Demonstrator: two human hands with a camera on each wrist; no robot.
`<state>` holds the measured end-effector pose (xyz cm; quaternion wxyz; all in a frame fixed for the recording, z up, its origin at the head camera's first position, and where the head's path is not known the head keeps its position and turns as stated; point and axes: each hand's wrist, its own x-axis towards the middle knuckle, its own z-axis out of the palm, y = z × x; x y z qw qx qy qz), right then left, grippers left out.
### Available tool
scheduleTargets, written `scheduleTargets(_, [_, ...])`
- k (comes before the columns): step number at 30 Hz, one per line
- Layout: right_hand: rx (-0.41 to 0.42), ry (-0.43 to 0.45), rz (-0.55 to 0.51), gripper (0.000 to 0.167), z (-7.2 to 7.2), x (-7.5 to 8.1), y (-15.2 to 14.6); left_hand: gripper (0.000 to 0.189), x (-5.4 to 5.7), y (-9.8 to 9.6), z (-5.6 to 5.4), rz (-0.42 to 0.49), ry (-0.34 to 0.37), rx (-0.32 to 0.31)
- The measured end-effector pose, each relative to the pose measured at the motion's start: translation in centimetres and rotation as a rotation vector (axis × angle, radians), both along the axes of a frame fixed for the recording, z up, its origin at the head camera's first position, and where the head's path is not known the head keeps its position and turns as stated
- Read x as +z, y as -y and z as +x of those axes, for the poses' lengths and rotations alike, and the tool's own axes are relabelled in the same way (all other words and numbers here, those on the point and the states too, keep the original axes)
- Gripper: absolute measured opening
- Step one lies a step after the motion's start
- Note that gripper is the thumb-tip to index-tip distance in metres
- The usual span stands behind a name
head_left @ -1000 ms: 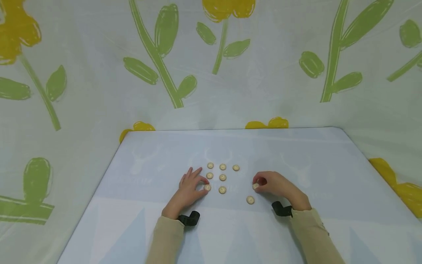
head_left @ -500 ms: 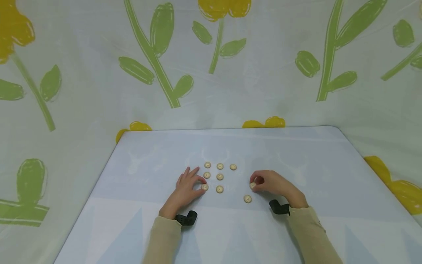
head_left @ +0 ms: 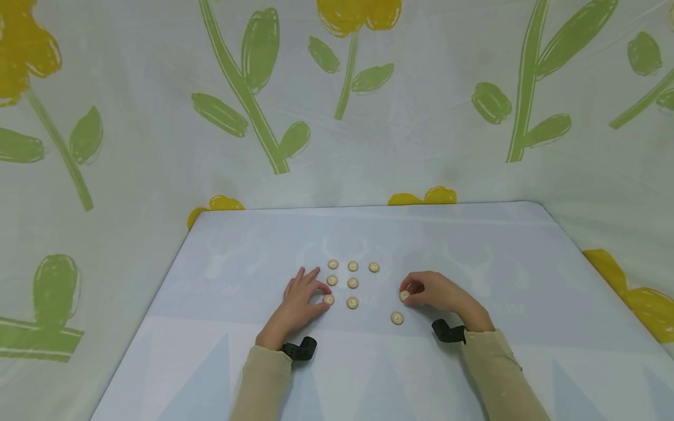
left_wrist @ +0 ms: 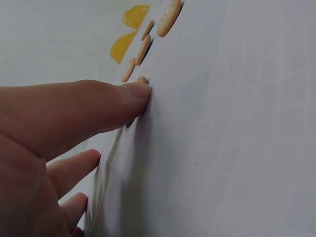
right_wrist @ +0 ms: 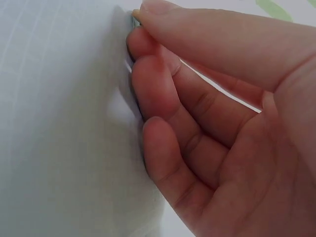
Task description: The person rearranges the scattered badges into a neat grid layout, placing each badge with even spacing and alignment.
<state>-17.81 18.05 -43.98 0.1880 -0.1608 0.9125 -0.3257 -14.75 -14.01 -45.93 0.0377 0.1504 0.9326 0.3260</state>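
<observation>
Beige round buttons lie flat on the pale table. My left hand (head_left: pixel 299 304) rests at the near left corner of the group and pinches a button (head_left: pixel 329 299) between thumb and index finger, its other fingers spread. In the left wrist view the thumb hides most of that button (left_wrist: pixel 142 79). Over to the right, my right hand (head_left: pixel 439 293) pinches another button (head_left: pixel 404 296) between thumb and index finger, at the tabletop. Only an edge of this button (right_wrist: pixel 136 14) shows in the right wrist view. A loose button (head_left: pixel 397 318) lies just nearer than the right hand.
Beside the left hand, a far row of buttons (head_left: pixel 353 266) runs left to right. A middle pair includes a button (head_left: pixel 352 283), and one more button (head_left: pixel 352 303) lies nearer. Behind the table (head_left: pixel 253 234) hangs a flower-print cloth (head_left: pixel 421 134).
The head view has shifted slightly. Both hands keep their pinch on the same buttons, and the other buttons stay in place.
</observation>
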Motion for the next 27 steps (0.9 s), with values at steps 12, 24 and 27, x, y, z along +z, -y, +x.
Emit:
scheduleTargets(12, [0.020, 0.000, -0.069, 0.017, 0.0, -0.1, 0.2, 0.015, 0.2, -0.1, 0.1, 0.004, 0.016, 0.008])
scheduleTargets(24, [-0.023, -0.006, -0.078, 0.019, -0.2, -0.5, 0.7, 0.016, 0.1, -0.1, 0.0, 0.005, 0.009, -0.006])
scheduleTargets(27, [-0.024, -0.012, -0.085, 0.019, -0.3, -0.6, 1.1, 0.016, 0.1, -0.1, 0.0, 0.004, 0.010, -0.003])
